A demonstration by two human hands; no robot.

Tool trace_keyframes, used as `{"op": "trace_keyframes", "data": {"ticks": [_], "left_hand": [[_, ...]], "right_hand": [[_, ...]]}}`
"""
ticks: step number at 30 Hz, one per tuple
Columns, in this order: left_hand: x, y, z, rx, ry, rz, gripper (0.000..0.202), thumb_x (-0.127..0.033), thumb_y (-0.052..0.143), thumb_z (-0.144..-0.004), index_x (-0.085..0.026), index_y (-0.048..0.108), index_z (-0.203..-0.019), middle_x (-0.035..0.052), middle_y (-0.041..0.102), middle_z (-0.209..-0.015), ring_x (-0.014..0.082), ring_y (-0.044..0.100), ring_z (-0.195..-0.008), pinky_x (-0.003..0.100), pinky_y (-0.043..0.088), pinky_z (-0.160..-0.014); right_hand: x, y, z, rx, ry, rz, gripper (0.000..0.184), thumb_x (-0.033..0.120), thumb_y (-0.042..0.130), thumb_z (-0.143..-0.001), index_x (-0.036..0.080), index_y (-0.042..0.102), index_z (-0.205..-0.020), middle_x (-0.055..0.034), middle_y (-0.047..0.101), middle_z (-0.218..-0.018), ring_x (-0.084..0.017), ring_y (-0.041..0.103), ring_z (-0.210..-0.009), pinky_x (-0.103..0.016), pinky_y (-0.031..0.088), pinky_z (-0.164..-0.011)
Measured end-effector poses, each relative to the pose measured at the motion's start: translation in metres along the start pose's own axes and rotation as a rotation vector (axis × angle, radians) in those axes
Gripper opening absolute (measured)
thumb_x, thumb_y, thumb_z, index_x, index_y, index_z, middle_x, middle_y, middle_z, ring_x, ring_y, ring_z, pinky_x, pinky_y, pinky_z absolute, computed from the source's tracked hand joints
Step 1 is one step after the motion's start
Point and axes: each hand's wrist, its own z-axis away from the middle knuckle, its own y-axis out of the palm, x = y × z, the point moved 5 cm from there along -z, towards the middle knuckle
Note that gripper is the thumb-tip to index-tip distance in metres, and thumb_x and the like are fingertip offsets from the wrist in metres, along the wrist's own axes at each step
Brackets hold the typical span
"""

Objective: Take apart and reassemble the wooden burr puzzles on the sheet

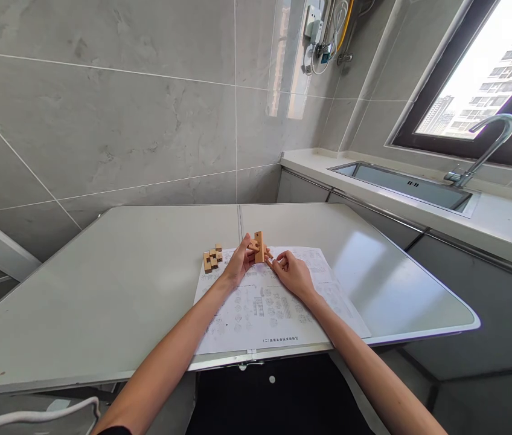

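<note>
My left hand [239,261] is closed around a small wooden puzzle piece [258,244], holding it upright just above a printed instruction sheet [278,308]. My right hand [293,273] rests on the sheet right beside it, fingers curled toward the piece; whether it pinches anything is too small to make out. A cluster of loose wooden puzzle blocks [212,258] lies on the sheet's far left corner, a little left of my left hand.
The sheet lies on a white folding table [102,290] against a grey tiled wall. To the right stands a counter with a sink [401,184] and a faucet [486,148] under a window. A white cable [34,415] hangs at the lower left.
</note>
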Motion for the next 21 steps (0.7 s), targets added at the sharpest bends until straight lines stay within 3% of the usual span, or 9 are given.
{"op": "trace_keyframes", "data": {"ticks": [5,9,12,15,18,21], "left_hand": [[-0.001,0.001,0.001,0.007,0.005,-0.006,0.070,-0.075,0.059,-0.089,-0.010,0.074,-0.108,0.0187,0.077,-0.112,0.0297,0.072,-0.107,0.043,0.046,-0.109],[-0.002,0.002,0.002,0.018,0.015,-0.018,0.068,-0.075,0.057,-0.091,-0.010,0.073,-0.108,0.0187,0.076,-0.114,0.0304,0.071,-0.109,0.044,0.045,-0.110],[-0.002,0.002,0.002,0.000,0.030,-0.021,0.064,-0.072,0.059,-0.092,-0.012,0.070,-0.111,0.0182,0.076,-0.115,0.0300,0.072,-0.109,0.044,0.046,-0.109],[-0.001,0.002,0.002,-0.017,0.063,-0.044,0.057,-0.066,0.064,-0.092,-0.015,0.064,-0.117,0.0171,0.075,-0.119,0.0290,0.071,-0.112,0.045,0.046,-0.108],[0.002,0.002,0.001,-0.016,0.094,-0.092,0.056,-0.061,0.071,-0.090,-0.018,0.059,-0.123,0.0148,0.074,-0.118,0.0276,0.069,-0.114,0.045,0.044,-0.109],[0.006,0.005,0.002,0.034,0.099,-0.177,0.062,-0.058,0.074,-0.088,-0.019,0.054,-0.132,0.0134,0.074,-0.116,0.0271,0.069,-0.112,0.045,0.044,-0.105]], "right_hand": [[-0.001,0.002,0.001,-0.001,-0.045,0.074,0.018,0.042,0.055,-0.095,0.025,0.057,-0.089,0.0011,0.068,-0.072,-0.021,0.063,-0.071,-0.030,0.037,-0.059],[-0.001,0.000,0.001,-0.079,-0.105,0.122,0.015,0.038,0.058,-0.093,0.024,0.061,-0.087,-0.0025,0.068,-0.082,-0.023,0.064,-0.082,-0.032,0.041,-0.064],[0.006,-0.009,0.002,-0.200,-0.172,0.037,0.014,0.035,0.056,-0.096,0.024,0.064,-0.101,-0.0039,0.068,-0.089,-0.022,0.063,-0.082,-0.034,0.046,-0.069],[0.019,-0.019,0.007,-0.286,-0.324,-0.105,0.024,0.033,0.055,-0.099,0.024,0.062,-0.120,-0.0051,0.066,-0.097,-0.021,0.061,-0.083,-0.036,0.051,-0.074],[0.030,-0.022,0.011,-0.278,-0.443,-0.150,0.034,0.034,0.060,-0.097,0.028,0.061,-0.131,-0.0060,0.064,-0.105,-0.021,0.061,-0.086,-0.037,0.053,-0.076],[0.031,-0.019,0.013,-0.220,-0.448,-0.136,0.040,0.035,0.065,-0.095,0.032,0.063,-0.134,-0.0058,0.061,-0.105,-0.021,0.060,-0.085,-0.037,0.054,-0.075]]}}
